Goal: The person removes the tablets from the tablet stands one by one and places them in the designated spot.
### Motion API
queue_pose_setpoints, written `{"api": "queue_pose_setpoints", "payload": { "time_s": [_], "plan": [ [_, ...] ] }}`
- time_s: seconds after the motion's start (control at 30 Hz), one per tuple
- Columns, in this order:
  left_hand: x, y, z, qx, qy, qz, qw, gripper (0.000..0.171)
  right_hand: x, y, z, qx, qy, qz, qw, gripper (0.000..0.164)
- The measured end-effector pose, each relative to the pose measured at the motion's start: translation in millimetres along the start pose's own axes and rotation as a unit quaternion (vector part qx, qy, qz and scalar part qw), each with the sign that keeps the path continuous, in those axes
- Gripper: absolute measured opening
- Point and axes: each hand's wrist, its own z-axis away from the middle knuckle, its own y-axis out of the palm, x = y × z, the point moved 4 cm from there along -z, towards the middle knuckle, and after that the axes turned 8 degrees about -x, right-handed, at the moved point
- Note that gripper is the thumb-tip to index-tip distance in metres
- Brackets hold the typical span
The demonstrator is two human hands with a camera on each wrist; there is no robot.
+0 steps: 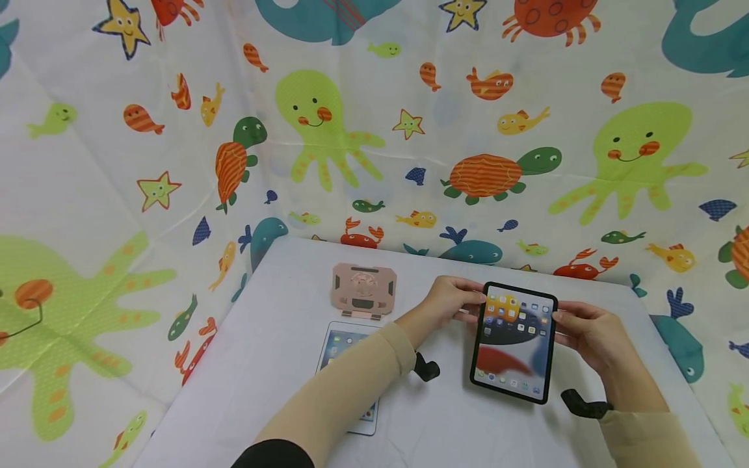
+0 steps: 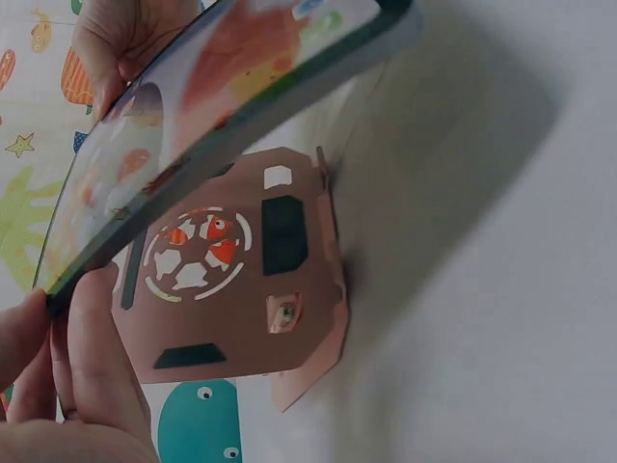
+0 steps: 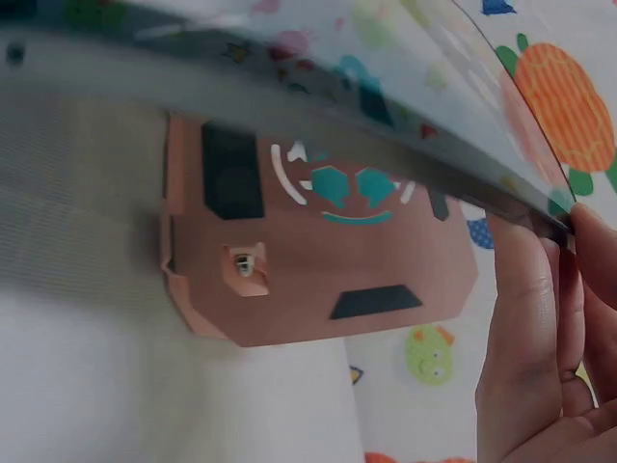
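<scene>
Between my two hands is a tablet with a dark border, its screen lit with app icons and tilted toward me. My left hand pinches its upper left edge, thumb in front and fingers behind. On the upper right edge, my right hand pinches it the same way. Behind the tablet stands a rose-coloured stand plate with dark pads and a round cut-out pattern; the tablet hides it in the head view. The right wrist view shows the plate apart from the tablet's lower edge.
A second rose-coloured stand is at the back left of the white table. In front of it lies a white tablet, partly covered by my left forearm. A cloth printed with sea animals hangs behind and at the sides.
</scene>
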Motion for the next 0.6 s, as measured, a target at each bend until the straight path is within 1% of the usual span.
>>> {"api": "queue_pose_setpoints", "payload": {
  "time_s": [0.17, 0.3, 0.4, 0.6],
  "plan": [
    [14.8, -3.6, 3.6, -0.002, -0.02, 0.005, 0.9998, 0.015, -12, 0, 4, 0.0, 0.013, 0.033, 0.999, 0.024],
    [24.5, -3.6, 9.3, -0.009, -0.028, -0.001, 0.9996, 0.014, -21, -2, 8, -0.003, 0.025, 0.05, 0.998, 0.022],
    [30.4, -2.8, 14.7, -0.017, -0.029, 0.001, 0.9994, 0.014, -26, -3, 11, -0.005, 0.029, 0.058, 0.998, 0.021],
    [38.4, -2.5, 22.8, -0.016, -0.034, 0.011, 0.9992, 0.014, -36, -4, 16, -0.007, 0.033, 0.057, 0.998, 0.025]
  ]
}}
